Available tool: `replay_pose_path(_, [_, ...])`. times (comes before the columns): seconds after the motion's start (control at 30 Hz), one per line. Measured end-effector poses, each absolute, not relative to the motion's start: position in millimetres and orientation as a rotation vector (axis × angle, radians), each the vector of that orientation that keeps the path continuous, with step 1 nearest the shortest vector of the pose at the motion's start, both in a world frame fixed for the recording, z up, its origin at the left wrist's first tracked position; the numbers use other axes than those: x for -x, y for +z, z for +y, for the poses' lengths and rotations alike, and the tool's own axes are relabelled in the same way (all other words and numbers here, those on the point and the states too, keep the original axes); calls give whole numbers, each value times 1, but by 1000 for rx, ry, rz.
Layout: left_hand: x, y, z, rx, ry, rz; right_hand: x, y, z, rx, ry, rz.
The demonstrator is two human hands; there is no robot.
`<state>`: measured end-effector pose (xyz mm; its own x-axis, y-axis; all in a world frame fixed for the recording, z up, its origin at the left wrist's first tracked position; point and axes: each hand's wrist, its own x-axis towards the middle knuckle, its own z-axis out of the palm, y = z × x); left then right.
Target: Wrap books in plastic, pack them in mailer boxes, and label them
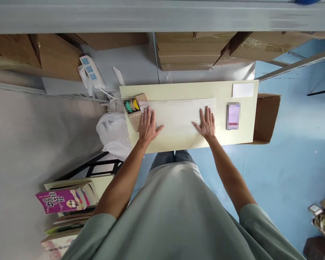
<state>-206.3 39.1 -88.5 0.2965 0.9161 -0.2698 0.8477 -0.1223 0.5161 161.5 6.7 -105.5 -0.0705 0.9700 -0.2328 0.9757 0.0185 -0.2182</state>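
Note:
A wide, translucent white sheet (176,112) lies flat across the middle of the pale table (178,142). My left hand (148,126) rests palm down at the sheet's left end, fingers stretched out and thumb apart. Beside and partly beneath those fingers is a book (135,121) with a tan cover, its upper part blurred out. My right hand (206,123) presses flat on the sheet's right end, fingers spread. Farther right on the table sit a small purple box (233,116) and a white card-like piece (243,90).
Cardboard boxes (189,52) line the shelf behind the table, with a power strip (92,72) at left. A white plastic bag (113,133) hangs by the table's left edge. An open carton (267,119) stands at right. Stacked books (67,200) are at lower left.

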Motion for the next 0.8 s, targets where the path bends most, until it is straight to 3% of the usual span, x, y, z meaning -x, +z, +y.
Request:
replay_pose_path(0.23, [213,-80,34,-1933,275,1633,-136,-83,4,-2151,-456,2179])
replay_pose_path(0.47, [256,-82,20,-1381,511,2359,13,-70,5,-1799,-893,2549])
replay_pose_path(0.6, [266,-85,26,-1235,453,2335,71,-78,1,-1645,-1088,2616])
replay_pose_path(0.8, [275,-85,42,-939,414,2180,76,-84,-2,-1658,-1161,2604])
